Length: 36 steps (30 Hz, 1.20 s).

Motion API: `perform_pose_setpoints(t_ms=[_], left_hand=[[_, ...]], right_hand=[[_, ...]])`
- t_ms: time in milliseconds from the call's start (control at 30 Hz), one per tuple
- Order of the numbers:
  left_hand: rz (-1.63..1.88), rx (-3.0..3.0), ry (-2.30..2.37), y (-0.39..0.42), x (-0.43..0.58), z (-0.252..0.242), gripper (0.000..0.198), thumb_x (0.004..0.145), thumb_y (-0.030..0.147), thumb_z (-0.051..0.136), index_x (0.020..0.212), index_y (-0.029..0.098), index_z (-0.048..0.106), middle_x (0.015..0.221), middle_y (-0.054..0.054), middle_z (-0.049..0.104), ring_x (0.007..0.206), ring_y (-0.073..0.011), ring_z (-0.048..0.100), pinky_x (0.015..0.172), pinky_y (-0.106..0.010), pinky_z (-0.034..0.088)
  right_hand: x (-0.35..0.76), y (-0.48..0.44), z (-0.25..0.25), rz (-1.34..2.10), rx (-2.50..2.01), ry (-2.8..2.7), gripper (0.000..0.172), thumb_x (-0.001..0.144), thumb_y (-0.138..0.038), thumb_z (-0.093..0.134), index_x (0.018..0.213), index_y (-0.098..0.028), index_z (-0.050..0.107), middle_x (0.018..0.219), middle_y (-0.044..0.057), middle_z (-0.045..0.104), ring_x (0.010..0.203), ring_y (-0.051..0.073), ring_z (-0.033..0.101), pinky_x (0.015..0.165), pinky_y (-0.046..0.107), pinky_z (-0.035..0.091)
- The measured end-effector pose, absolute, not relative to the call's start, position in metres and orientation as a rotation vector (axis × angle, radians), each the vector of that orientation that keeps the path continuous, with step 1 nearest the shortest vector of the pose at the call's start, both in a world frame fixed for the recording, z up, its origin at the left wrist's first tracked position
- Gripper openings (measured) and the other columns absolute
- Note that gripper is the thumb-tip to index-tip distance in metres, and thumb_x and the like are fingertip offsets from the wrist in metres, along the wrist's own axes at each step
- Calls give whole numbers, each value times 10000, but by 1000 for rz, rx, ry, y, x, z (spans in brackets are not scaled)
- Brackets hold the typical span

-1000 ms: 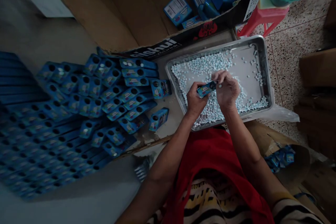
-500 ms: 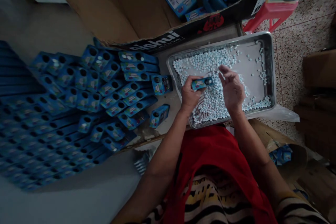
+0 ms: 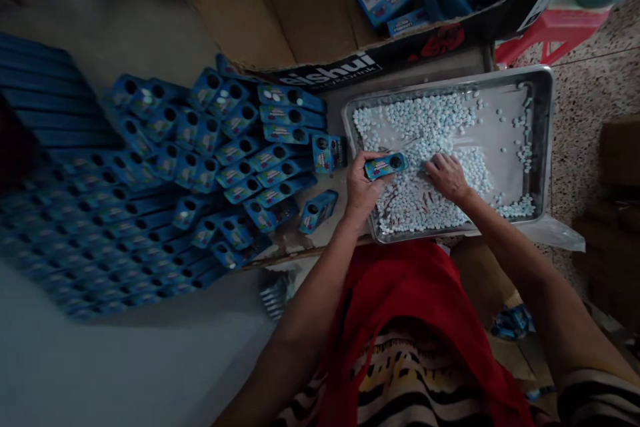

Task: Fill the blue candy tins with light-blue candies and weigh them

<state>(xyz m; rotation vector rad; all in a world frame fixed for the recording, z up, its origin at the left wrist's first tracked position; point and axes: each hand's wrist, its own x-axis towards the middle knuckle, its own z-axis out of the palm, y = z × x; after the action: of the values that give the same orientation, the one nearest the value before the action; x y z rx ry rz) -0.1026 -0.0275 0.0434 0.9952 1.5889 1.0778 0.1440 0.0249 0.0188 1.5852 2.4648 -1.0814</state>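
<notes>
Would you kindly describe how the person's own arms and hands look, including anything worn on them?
The left hand and right hand are ungloved, with no watch showing at either wrist. Both forearms are bare. The right sleeve is short, with black and pale stripes.

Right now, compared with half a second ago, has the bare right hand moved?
Yes: judged against the silver rectangular metal tray, the bare right hand has shifted left, its fingers now down at the small, round, pale-blue pellets.

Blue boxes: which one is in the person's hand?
The blue box in the left hand, over the metal tray. The other blue boxes are outside the tray, with no hand on them.
</notes>
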Motion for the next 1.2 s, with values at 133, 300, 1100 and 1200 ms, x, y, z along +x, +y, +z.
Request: perform_pose_setpoints(t_ms=[133, 300, 1100, 1200], left_hand=[[1059, 1014, 1630, -27, -104, 48, 411, 705, 172, 876, 1058, 240, 676, 1103, -22, 798, 1037, -230, 772, 960, -336, 599], [953, 1169, 1676, -22, -99, 67, 361, 712, 121, 834, 1035, 234, 721, 1020, -5, 800, 964, -229, 760, 872, -314, 573], [1186, 800, 1334, -36, -74, 47, 388, 760, 253, 863, 1065, 250, 624, 1232, -68, 809, 1149, -247, 786, 1065, -451, 611], [1135, 795, 1280, -41, -76, 42, 397, 763, 275, 876, 1061, 257, 614, 1268, -82, 803, 1184, -255, 778, 1105, -483, 595]], right_hand=[[128, 35, 46, -1400, 2144, 2256, 184, 996, -419, 683, 971, -239, 712, 1006, 70, 734, 891, 241, 635, 855, 366, 477], [113, 35, 107, -1780, 2019, 2245, 80, 858, -228, 692, 934, -242, 713, 874, 8, 706, 808, 214, 635, 801, 330, 464], [119, 20, 142, -2262, 2434, 1633, 199, 776, -372, 821, 840, -221, 709, 728, -25, 631, 622, 112, 462, 591, 264, 358], [130, 10, 132, -2563, 2537, 1026, 339, 746, -468, 882, 851, -207, 693, 697, -28, 626, 543, 72, 418, 493, 225, 289]])
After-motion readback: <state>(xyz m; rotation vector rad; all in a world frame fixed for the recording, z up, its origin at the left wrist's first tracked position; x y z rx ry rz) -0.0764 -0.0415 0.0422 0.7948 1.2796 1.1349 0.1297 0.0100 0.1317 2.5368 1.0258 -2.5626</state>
